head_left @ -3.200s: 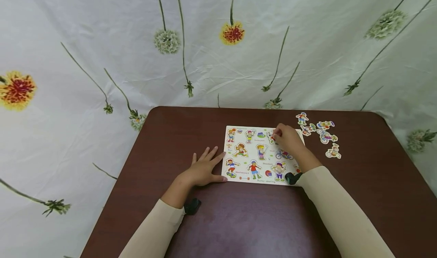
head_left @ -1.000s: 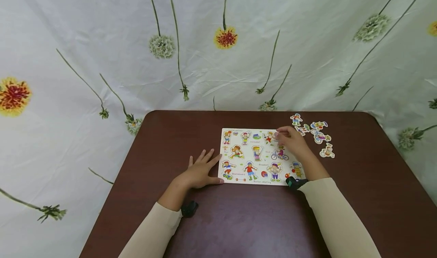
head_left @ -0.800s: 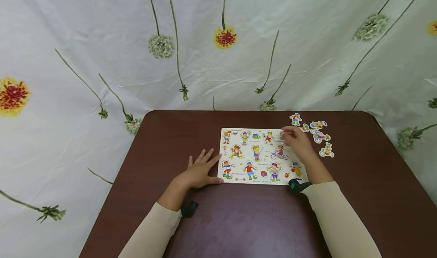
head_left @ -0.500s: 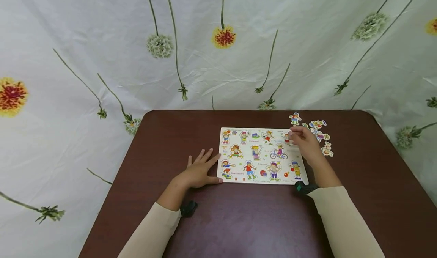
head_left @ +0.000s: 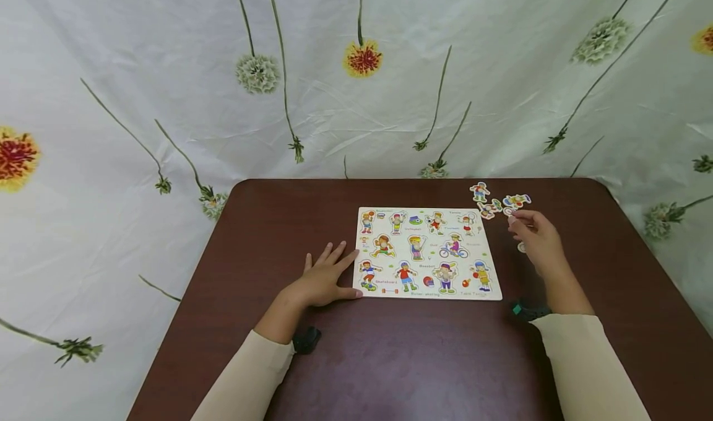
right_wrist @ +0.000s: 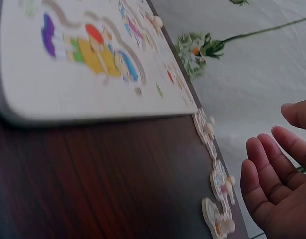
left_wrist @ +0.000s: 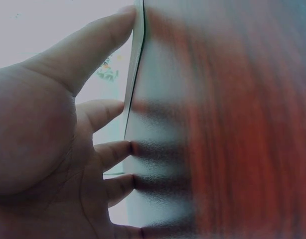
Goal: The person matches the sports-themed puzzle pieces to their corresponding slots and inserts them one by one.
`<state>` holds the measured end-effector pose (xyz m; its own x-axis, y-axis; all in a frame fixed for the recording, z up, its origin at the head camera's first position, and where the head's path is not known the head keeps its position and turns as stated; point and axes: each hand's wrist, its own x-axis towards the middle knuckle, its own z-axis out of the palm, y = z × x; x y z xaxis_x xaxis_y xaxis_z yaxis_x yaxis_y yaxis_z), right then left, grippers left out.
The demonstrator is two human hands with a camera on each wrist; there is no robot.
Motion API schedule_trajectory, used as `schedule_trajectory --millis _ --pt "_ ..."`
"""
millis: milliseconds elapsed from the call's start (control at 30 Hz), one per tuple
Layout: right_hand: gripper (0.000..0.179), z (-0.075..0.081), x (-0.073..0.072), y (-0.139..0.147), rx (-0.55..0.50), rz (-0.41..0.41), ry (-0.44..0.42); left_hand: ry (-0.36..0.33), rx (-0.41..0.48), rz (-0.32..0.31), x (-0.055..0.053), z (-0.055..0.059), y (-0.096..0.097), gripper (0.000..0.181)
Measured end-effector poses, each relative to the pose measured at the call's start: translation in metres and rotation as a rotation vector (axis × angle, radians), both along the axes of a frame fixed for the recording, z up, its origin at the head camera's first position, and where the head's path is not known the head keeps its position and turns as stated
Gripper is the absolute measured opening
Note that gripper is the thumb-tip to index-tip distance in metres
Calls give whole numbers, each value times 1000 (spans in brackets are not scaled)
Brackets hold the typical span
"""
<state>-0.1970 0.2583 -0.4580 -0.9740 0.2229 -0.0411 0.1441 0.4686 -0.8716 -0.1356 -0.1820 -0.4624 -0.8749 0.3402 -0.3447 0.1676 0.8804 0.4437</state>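
Note:
A white puzzle board (head_left: 483, 259) with cut-out sports figures lies flat on the table. My left hand (head_left: 320, 280) has its fingers spread beside the board's left edge, and in the left wrist view the thumb and index fingertip touch that edge. Off the board's right side, my right hand (head_left: 541, 243) hovers over loose figure pieces and partly hides some. In the right wrist view its fingers (right_wrist: 262, 169) are loosely bent, thumb and index apart, nothing between them. Loose puzzle pieces (head_left: 489, 208) with small round knobs (right_wrist: 228, 225) lie just beyond the fingertips.
Another loose figure (head_left: 479, 191) lies near the far table edge, and one more piece (head_left: 517, 201) is right of it. The dark brown table (head_left: 356, 353) meets a white flowered cloth (head_left: 334, 99) behind. Black wrist cameras (head_left: 307, 340) sit under both wrists.
My right hand has moved right, from over the board's upper right to the loose pieces, uncovering the figures there. The left hand has stayed at the board's edge.

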Motion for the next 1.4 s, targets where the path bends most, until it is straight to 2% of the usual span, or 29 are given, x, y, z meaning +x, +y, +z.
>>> schedule_trajectory --millis 100,200,467,633,800,900,1133,1400 --pt "50 0 2 11 51 0 -2 2 4 -2 0 1 -1 92" --pt "48 1 3 22 127 34 5 4 2 -3 0 1 -1 92" --pt "31 0 5 40 406 205 9 8 3 -1 1 2 0 93" --pt "25 -2 4 46 505 289 19 5 0 1 1 2 0 93" --pt "21 -4 3 49 541 316 -62 5 0 -1 1 2 0 93" --pt "20 -4 2 50 556 323 -75 4 3 -3 1 2 0 92" --pt "19 -2 2 53 557 352 -59 3 1 -4 1 2 0 92" --pt "19 -4 4 46 544 307 6 7 4 0 1 2 0 92"
